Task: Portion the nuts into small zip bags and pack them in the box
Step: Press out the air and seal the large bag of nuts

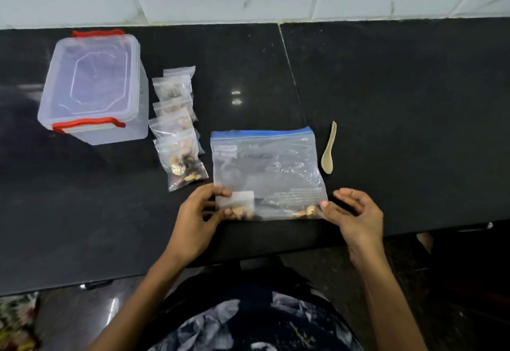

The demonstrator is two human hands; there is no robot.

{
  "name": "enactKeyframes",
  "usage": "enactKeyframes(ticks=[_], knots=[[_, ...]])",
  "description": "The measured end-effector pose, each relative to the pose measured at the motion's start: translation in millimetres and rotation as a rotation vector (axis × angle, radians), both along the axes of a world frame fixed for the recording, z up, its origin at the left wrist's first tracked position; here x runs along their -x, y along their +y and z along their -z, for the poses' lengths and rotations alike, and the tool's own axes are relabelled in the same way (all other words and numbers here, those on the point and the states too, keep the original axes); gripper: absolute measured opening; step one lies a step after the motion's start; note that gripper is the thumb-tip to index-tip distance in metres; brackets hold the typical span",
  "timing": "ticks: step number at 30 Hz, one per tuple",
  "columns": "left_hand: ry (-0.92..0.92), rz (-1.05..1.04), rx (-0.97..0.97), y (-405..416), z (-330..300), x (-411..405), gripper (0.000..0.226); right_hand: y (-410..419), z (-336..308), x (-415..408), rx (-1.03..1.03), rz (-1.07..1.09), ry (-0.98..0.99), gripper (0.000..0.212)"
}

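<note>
Near counter's front edge: left hand (202,214) pinches clear blue-zip plastic bag (266,174) (nuts nearly gone), zip pointing away; right hand (354,212) slack-fingered at its other corner.

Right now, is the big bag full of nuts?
Nearly empty. The big bag lies flat, with only a few nuts along its bottom edge.

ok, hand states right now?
Left hand: pinching the large zip bag at its bottom corner.
Right hand: open, fingertips touching the bag's other corner.
</note>
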State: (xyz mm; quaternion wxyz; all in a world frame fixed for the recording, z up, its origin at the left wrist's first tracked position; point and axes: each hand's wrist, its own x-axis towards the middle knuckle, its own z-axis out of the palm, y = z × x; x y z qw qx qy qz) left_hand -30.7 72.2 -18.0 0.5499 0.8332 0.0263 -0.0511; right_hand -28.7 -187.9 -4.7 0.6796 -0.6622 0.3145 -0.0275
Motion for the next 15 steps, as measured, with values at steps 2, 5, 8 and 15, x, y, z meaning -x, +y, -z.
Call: enactKeyframes(ticks=[2,5,8,15], knots=[[-0.002,0.012,-0.026,-1.2,-0.5,-3.2,0.056,-4.3,1.6,0.6,0.023,-0.029,0.007,0.036],[0.006,0.042,-0.064,-2.0,-1.3,-7.0,0.045,-4.1,3.9,0.6,0.166,-0.092,0.012,0.038],[0.099,0.128,-0.132,-1.1,-0.3,-10.1,0.05,-1.2,5.6,0.7,0.407,-0.168,0.006,0.031],[0.142,0.267,-0.737,-8.6,-30.8,-3.7,0.074,-2.9,-12.0,2.3,1.055,-0.742,-0.342,0.009]])
